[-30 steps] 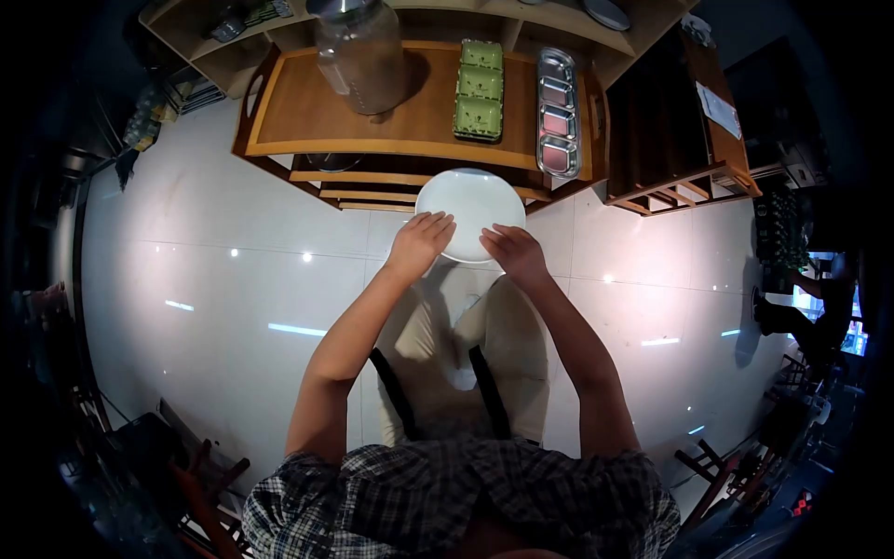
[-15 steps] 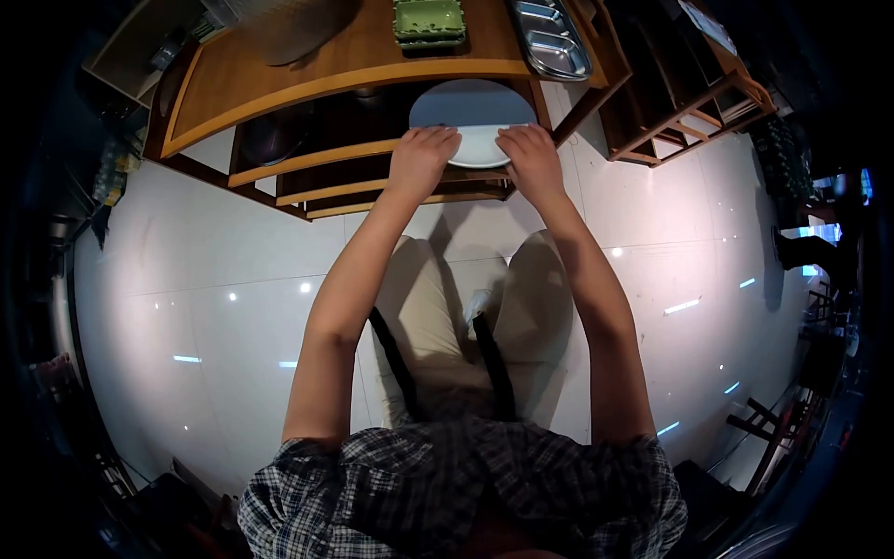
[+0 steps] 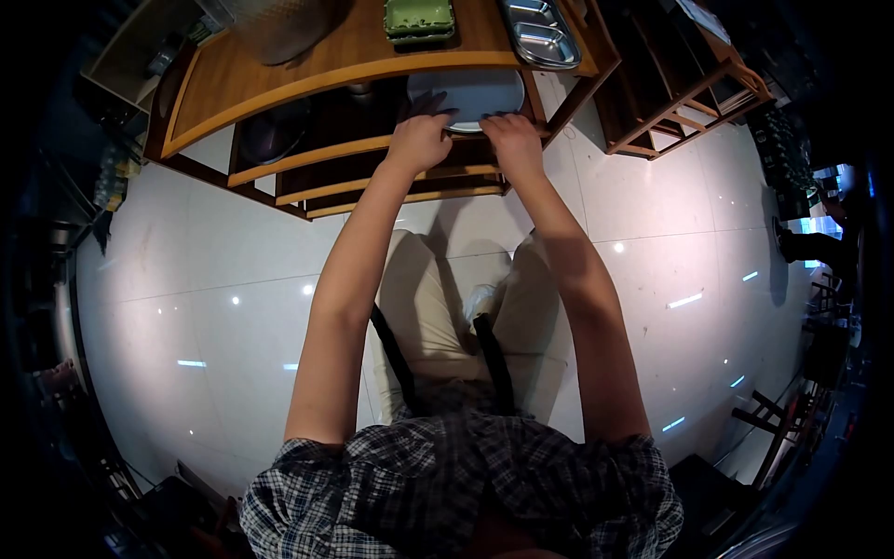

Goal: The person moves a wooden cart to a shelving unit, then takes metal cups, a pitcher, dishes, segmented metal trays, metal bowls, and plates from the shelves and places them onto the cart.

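A pale, rounded plate (image 3: 480, 98) lies far back on the shelf under the cart's top board, its rear part shaded and partly covered by that board. My left hand (image 3: 419, 143) is at the left of its front rim, with the fingers bent over the edge. On the right side of the same rim, my right hand (image 3: 515, 143) has its fingertips curled onto the edge. Both thumbs are hard to make out. Darker finger shapes on the plate near my left hand look like a shadow or reflection.
The wooden cart (image 3: 345, 82) carries a green rectangular dish (image 3: 419, 20), a steel compartment tray (image 3: 543, 42) and a translucent container (image 3: 279, 28) on top. A dark round object (image 3: 272, 135) sits on the shelf at left. Another wooden rack (image 3: 684, 107) stands right.
The plate has slid away from me, deeper under the top board. Both hands have followed it forward, and less of its white front rim shows.
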Motion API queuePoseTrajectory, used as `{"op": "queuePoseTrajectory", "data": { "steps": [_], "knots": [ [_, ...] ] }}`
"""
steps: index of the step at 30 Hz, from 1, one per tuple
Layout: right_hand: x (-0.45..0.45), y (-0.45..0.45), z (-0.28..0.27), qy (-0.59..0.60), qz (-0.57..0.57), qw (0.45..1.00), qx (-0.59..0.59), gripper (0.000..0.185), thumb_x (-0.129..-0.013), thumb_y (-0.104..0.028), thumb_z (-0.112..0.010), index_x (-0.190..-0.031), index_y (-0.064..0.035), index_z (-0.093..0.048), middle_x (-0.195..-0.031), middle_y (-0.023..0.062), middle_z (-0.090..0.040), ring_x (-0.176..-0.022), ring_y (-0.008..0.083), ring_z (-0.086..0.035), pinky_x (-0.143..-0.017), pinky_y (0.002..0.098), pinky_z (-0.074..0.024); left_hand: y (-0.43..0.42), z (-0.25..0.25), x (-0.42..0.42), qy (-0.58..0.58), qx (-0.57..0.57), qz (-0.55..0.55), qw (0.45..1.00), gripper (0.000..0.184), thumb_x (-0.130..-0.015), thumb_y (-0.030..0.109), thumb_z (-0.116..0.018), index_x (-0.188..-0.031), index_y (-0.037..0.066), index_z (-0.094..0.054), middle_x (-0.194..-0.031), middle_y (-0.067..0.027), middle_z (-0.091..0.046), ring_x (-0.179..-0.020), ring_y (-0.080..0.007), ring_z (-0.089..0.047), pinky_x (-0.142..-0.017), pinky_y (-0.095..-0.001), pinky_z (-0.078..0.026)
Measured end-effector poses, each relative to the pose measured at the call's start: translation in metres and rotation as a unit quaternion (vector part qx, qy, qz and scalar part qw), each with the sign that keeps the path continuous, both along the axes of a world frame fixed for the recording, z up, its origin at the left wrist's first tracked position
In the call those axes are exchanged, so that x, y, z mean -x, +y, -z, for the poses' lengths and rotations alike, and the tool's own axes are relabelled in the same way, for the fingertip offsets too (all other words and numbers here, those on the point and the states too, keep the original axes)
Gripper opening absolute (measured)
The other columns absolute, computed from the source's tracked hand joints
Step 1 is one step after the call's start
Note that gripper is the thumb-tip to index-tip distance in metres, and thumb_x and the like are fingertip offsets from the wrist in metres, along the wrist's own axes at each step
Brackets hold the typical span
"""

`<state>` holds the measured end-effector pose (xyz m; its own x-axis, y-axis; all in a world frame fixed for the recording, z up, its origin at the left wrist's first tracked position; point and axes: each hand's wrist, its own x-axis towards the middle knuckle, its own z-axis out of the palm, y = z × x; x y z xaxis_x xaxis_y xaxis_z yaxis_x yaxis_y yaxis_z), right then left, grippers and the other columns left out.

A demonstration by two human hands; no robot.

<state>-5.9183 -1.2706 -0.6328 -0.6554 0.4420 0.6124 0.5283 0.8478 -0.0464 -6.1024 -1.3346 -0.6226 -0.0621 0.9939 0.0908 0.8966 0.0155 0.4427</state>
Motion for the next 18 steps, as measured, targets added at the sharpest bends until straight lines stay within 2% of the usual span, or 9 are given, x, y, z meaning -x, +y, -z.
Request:
{"op": "queuePoseTrajectory", "data": {
  "steps": [1, 3, 4, 7, 9, 10, 12, 16, 18],
  "knots": [
    [0.000, 0.004, 0.002, 0.001, 0.001, 1.000, 0.000, 0.019, -0.069, -0.009, -0.055, -0.086, -0.0069, -0.063, -0.084, 0.0043, -0.063, -0.081, 0.0220, -0.059, -0.078, 0.0352, -0.0458, -0.003, 0.000, -0.003, 0.001, 0.000, 0.001, 1.000, 0.036, -0.073, 0.023, -0.062, -0.107, 0.013, -0.063, -0.090, -0.0161, -0.065, -0.088, -0.0321, -0.061, -0.080, -0.0442, -0.048],
    [0.000, 0.010, 0.004, -0.011, -0.001, 0.994, 0.107, 0.018, -0.073, -0.007, -0.058, -0.090, -0.0067, -0.064, -0.084, 0.0088, -0.063, -0.081, 0.0274, -0.058, -0.076, 0.0378, -0.0457, -0.005, 0.005, -0.007, 0.031, -0.027, -0.006, 0.999, 0.033, -0.077, 0.028, -0.062, -0.106, 0.012, -0.063, -0.089, -0.0170, -0.065, -0.087, -0.0323, -0.061, -0.078, -0.0436, -0.048],
    [0.001, 0.012, 0.005, -0.010, -0.002, 0.994, 0.105, 0.018, -0.073, -0.007, -0.058, -0.090, -0.0067, -0.064, -0.084, 0.0088, -0.063, -0.081, 0.0274, -0.058, -0.076, 0.0378, -0.0457, -0.004, 0.009, -0.007, 0.042, -0.066, -0.009, 0.997, 0.032, -0.079, 0.034, -0.062, -0.102, 0.012, -0.065, -0.085, -0.0174, -0.064, -0.083, -0.0330, -0.062, -0.074, -0.0436, -0.049],
    [0.005, 0.014, 0.010, -0.019, 0.034, 0.991, 0.124, 0.016, -0.073, -0.008, -0.055, -0.084, -0.0072, -0.065, -0.079, 0.0067, -0.062, -0.079, 0.0259, -0.059, -0.071, 0.0377, -0.0470, 0.006, 0.018, -0.004, 0.020, -0.015, -0.030, 0.999, 0.033, -0.080, 0.039, -0.062, -0.098, 0.011, -0.066, -0.084, -0.0163, -0.065, -0.081, -0.0336, -0.062, -0.073, -0.0447, -0.049],
    [0.009, 0.013, 0.012, -0.005, 0.065, 0.985, 0.158, 0.018, -0.074, -0.015, -0.061, -0.088, -0.0042, -0.063, -0.078, 0.0141, -0.060, -0.077, 0.0320, -0.058, -0.071, 0.0419, -0.0465, 0.011, 0.023, -0.004, 0.005, -0.011, -0.035, 0.999, 0.034, -0.080, 0.040, -0.060, -0.098, 0.013, -0.066, -0.084, -0.0153, -0.065, -0.082, -0.0333, -0.062, -0.075, -0.0441, -0.048],
    [0.010, 0.010, 0.012, -0.004, 0.066, 0.985, 0.158, 0.018, -0.074, -0.015, -0.061, -0.088, -0.0042, -0.063, -0.078, 0.0141, -0.060, -0.077, 0.0320, -0.058, -0.071, 0.0419, -0.0465, 0.011, 0.025, -0.003, -0.009, -0.007, -0.040, 0.999, 0.034, -0.080, 0.042, -0.059, -0.099, 0.015, -0.067, -0.085, -0.0143, -0.066, -0.083, -0.0329, -0.062, -0.077, -0.0435, -0.047],
    [0.014, 0.005, 0.014, -0.005, 0.187, 0.966, 0.176, 0.027, -0.075, -0.024, -0.061, -0.088, 0.0004, -0.061, -0.082, 0.0202, -0.059, -0.077, 0.0354, -0.058, -0.071, 0.0438, -0.0470, 0.008, 0.024, -0.004, 0.024, -0.034, -0.064, 0.997, 0.034, -0.080, 0.042, -0.060, -0.099, 0.015, -0.067, -0.084, -0.0145, -0.066, -0.082, -0.0331, -0.063, -0.076, -0.0438, -0.047],
    [0.015, 0.011, 0.018, 0.022, 0.205, 0.950, 0.234, 0.034, -0.075, -0.028, -0.060, -0.086, 0.0041, -0.059, -0.084, 0.0244, -0.058, -0.079, 0.0381, -0.058, -0.073, 0.0448, -0.0471, 0.003, 0.022, -0.003, 0.054, -0.068, -0.089, 0.992, 0.036, -0.080, 0.042, -0.061, -0.099, 0.012, -0.066, -0.084, -0.0150, -0.066, -0.079, -0.0336, -0.063, -0.074, -0.0447, -0.048],
    [0.011, 0.014, 0.013, -0.024, 0.187, 0.941, 0.281, 0.033, -0.077, -0.028, -0.058, -0.084, 0.0046, -0.059, -0.083, 0.0246, -0.058, -0.080, 0.0382, -0.058, -0.074, 0.0453, -0.0471, 0.004, 0.024, -0.002, 0.054, -0.077, -0.090, 0.991, 0.038, -0.080, 0.044, -0.061, -0.098, 0.011, -0.066, -0.084, -0.0154, -0.065, -0.080, -0.0332, -0.063, -0.074, -0.0448, -0.048]
  ]
}}
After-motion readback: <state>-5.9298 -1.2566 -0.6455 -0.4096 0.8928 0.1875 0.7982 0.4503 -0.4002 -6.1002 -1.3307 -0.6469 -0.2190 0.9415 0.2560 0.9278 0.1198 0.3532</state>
